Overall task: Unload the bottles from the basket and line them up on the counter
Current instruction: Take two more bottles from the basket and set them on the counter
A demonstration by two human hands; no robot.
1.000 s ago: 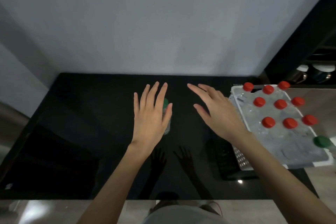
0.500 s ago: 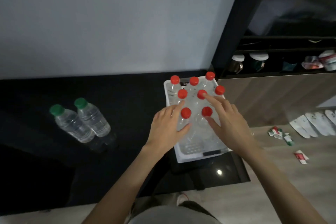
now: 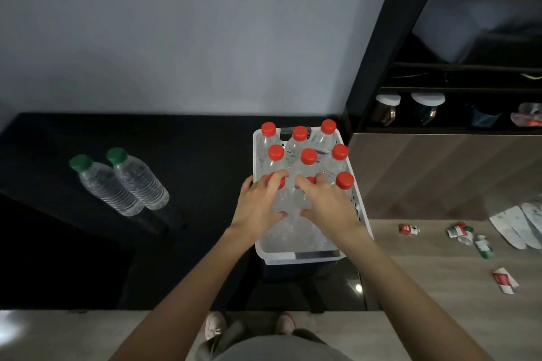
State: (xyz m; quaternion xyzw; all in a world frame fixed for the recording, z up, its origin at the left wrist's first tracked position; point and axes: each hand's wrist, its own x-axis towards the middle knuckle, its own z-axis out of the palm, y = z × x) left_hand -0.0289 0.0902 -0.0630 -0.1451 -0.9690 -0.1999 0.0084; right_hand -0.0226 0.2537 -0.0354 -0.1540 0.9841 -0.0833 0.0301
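A white plastic basket (image 3: 296,255) sits at the right end of the black counter (image 3: 190,161). It holds several clear bottles with red caps (image 3: 308,156), standing upright. My left hand (image 3: 258,204) is wrapped around the front left red-capped bottle (image 3: 281,202) in the basket. My right hand (image 3: 327,205) grips the neighbouring front middle red-capped bottle (image 3: 298,198); its cap is mostly hidden by my fingers. Two clear bottles with green caps, one (image 3: 102,184) on the left and one (image 3: 137,179) beside it, stand side by side on the counter at left.
A black cabinet frame (image 3: 378,38) rises just right of the basket, with jars on a shelf (image 3: 428,105). Torn labels and a small bottle (image 3: 481,246) lie on the wooden floor at right. A grey wall backs the counter.
My view swung right from the green-capped bottles to the basket. Both hands moved from the counter middle into the basket and closed on two front bottles.
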